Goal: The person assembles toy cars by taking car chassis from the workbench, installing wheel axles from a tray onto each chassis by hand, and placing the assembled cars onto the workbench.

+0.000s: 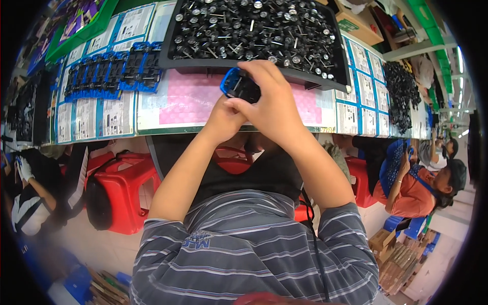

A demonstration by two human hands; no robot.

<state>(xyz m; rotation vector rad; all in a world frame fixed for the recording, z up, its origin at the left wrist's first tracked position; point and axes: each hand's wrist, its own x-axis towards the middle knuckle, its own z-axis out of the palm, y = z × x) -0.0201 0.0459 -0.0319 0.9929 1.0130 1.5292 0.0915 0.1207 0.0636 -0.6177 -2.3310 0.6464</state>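
Note:
Both my hands are closed around one blue-and-black toy car chassis (246,90) at the near edge of the black tray. My left hand (223,120) grips it from below, its fingers mostly hidden behind my right hand. Over its top and right side lies my right hand (275,100), with the thumb across the near side. Just beyond is the black tray (213,63), heaped with small black wheels on metal axles (254,30). Several similar blue-and-black chassis (109,75) stand in a row to the left.
A pink checkered mat (185,101) lies under my hands. Printed sheets (118,116) cover the table on both sides. A green bin (84,33) stands far left, and a heap of black parts (402,96) lies right. Co-workers sit by red stools (124,195) on either side.

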